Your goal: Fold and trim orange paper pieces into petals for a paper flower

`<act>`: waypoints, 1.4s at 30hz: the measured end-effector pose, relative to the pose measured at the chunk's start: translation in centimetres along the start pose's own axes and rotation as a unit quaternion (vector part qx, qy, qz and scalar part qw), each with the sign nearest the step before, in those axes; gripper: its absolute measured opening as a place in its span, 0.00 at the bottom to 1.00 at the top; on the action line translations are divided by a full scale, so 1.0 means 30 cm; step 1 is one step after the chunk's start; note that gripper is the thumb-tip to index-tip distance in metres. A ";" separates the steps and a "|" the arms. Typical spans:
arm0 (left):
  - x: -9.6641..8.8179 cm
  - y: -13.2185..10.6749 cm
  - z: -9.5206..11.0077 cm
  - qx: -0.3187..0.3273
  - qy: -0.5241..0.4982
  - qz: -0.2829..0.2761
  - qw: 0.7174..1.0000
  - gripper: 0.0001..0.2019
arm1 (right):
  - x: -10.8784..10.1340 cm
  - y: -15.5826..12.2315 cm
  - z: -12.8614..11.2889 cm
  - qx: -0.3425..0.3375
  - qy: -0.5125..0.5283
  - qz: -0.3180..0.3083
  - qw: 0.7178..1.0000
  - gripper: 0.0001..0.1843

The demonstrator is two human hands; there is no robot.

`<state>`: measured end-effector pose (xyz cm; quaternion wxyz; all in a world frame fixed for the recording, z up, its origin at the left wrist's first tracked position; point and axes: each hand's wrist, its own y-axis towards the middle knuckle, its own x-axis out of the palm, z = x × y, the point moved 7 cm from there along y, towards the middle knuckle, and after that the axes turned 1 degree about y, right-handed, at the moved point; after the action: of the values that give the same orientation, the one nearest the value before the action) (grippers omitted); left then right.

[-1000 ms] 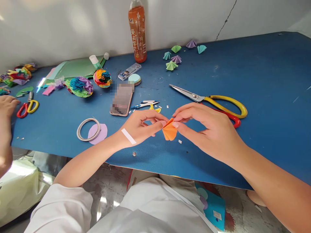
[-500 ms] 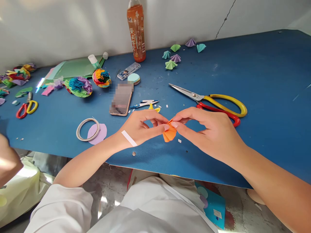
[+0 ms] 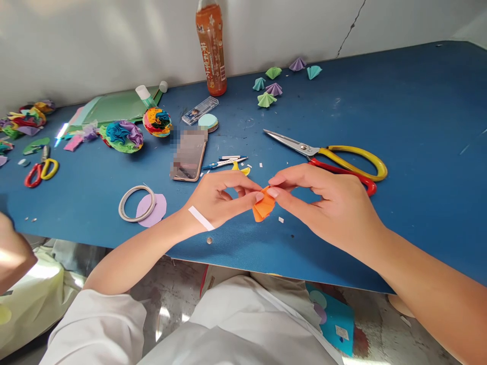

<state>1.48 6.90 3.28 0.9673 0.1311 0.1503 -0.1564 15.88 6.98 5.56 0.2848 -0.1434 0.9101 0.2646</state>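
Note:
Between my two hands, above the table's front edge, is a small pleated piece of orange paper [image 3: 264,208]. My left hand [image 3: 224,198] pinches its upper left side between thumb and fingers. My right hand [image 3: 323,205] grips its upper right edge the same way, so both hands are closed on it. A white strip [image 3: 201,218] lies across my left wrist. Just beyond my right hand rest large scissors [image 3: 327,152] with one yellow and one red handle. Left of my left hand, a roll of tape [image 3: 122,204] overlaps a purple paper circle [image 3: 159,210].
Several folded paper pieces [image 3: 267,100] lie at the back near a drink bottle [image 3: 213,56]. A phone [image 3: 189,156], a compass [image 3: 220,163] and a stack of paper circles [image 3: 208,121] are beyond my left hand. Paper flowers [image 3: 122,136] and small scissors [image 3: 41,167] lie left. Another person's arm [image 3: 13,248] shows.
The orange paper has turned slightly and shifted a little left between my fingers. Both hands keep hold of it. The view has moved slightly.

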 end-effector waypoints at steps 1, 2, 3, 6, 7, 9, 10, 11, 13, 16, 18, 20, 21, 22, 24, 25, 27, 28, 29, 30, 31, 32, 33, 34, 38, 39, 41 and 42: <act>0.000 -0.001 0.003 0.008 0.007 0.003 1.000 0.10 | 0.000 0.000 -0.002 -0.002 -0.003 0.000 1.000 0.05; -0.001 -0.001 0.007 0.022 0.016 0.008 1.000 0.09 | 0.002 0.000 -0.004 -0.005 -0.006 -0.002 1.000 0.05; -0.002 -0.003 0.014 0.042 0.030 0.013 0.999 0.09 | 0.005 0.000 -0.005 -0.008 -0.010 -0.007 1.000 0.05; -0.001 -0.012 0.045 0.124 0.088 0.034 0.988 0.07 | 0.016 0.001 -0.011 -0.045 -0.016 -0.021 0.999 0.05; 0.001 -0.016 0.052 0.149 0.109 0.040 0.982 0.07 | 0.020 0.000 -0.014 -0.061 -0.021 -0.023 0.998 0.06; 0.008 -0.023 0.060 0.180 0.146 0.048 0.972 0.06 | 0.029 -0.003 -0.017 -0.087 -0.037 -0.026 0.995 0.06; 0.011 -0.025 0.061 0.191 0.158 0.051 0.968 0.06 | 0.033 -0.005 -0.017 -0.090 -0.047 -0.028 0.994 0.07; 0.012 -0.027 0.062 0.199 0.163 0.055 0.965 0.06 | 0.037 -0.006 -0.016 -0.086 -0.057 -0.030 0.994 0.07; 0.010 -0.030 0.064 0.209 0.159 0.068 0.962 0.06 | 0.036 -0.006 -0.015 -0.067 -0.064 -0.026 0.995 0.07; -0.008 -0.030 0.064 0.203 0.141 0.099 0.964 0.06 | 0.026 -0.003 -0.012 -0.025 -0.056 -0.014 0.998 0.05; -0.018 -0.025 0.059 0.187 0.129 0.106 0.968 0.06 | 0.023 -0.001 -0.014 -0.019 -0.054 -0.021 0.998 0.05; -0.020 -0.017 0.048 0.162 0.115 0.094 0.976 0.08 | 0.024 0.001 -0.020 -0.038 -0.062 -0.032 0.997 0.07; -0.018 -0.013 0.042 0.150 0.108 0.085 0.979 0.09 | 0.024 0.001 -0.023 -0.051 -0.069 -0.035 0.996 0.08; -0.016 -0.010 0.036 0.142 0.104 0.077 0.981 0.10 | 0.024 0.001 -0.025 -0.064 -0.079 -0.036 0.994 0.08; -0.013 -0.006 0.029 0.135 0.100 0.067 0.984 0.10 | 0.023 0.001 -0.029 -0.089 -0.102 -0.034 0.990 0.08; -0.012 -0.005 0.027 0.134 0.099 0.063 0.984 0.10 | 0.024 0.000 -0.032 -0.103 -0.113 -0.033 0.988 0.08; -0.012 -0.004 0.025 0.136 0.086 0.058 0.985 0.08 | 0.026 -0.002 -0.040 -0.129 -0.132 -0.034 0.982 0.08; -0.013 -0.004 0.024 0.135 0.075 0.055 0.986 0.08 | 0.028 -0.003 -0.044 -0.139 -0.138 -0.035 0.980 0.08; -0.014 -0.004 0.023 0.132 0.063 0.051 0.988 0.07 | 0.029 -0.004 -0.046 -0.146 -0.141 -0.036 0.979 0.08; -0.014 -0.004 0.021 0.127 0.050 0.046 0.990 0.06 | 0.030 -0.004 -0.048 -0.150 -0.142 -0.038 0.978 0.08; -0.014 -0.004 0.018 0.117 0.039 0.040 0.992 0.06 | 0.031 -0.005 -0.049 -0.153 -0.142 -0.039 0.977 0.08; -0.014 -0.003 0.014 0.102 0.030 0.035 0.994 0.05 | 0.031 -0.006 -0.050 -0.155 -0.140 -0.039 0.977 0.09; -0.013 -0.003 0.008 0.084 0.022 0.030 0.996 0.05 | 0.032 -0.007 -0.050 -0.157 -0.139 -0.039 0.977 0.09; -0.012 -0.003 0.002 0.063 0.015 0.027 0.998 0.06 | 0.033 -0.008 -0.050 -0.159 -0.137 -0.038 0.977 0.09; -0.012 -0.001 -0.013 0.009 -0.014 0.032 0.999 0.10 | 0.037 -0.010 -0.046 -0.154 -0.119 -0.037 0.980 0.11; -0.010 0.000 -0.013 0.007 -0.018 0.030 0.999 0.11 | 0.038 -0.010 -0.047 -0.150 -0.111 -0.037 0.982 0.11; -0.006 0.004 -0.014 0.007 -0.030 0.025 0.999 0.11 | 0.036 -0.007 -0.045 -0.129 -0.089 -0.036 0.987 0.11; -0.005 0.007 -0.015 0.007 -0.043 0.026 0.999 0.10 | 0.034 -0.004 -0.041 -0.108 -0.072 -0.038 0.991 0.11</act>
<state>1.30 7.26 2.97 0.9757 0.1348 0.1037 -0.1381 14.56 6.06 5.76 0.3426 -0.1878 0.8473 0.3597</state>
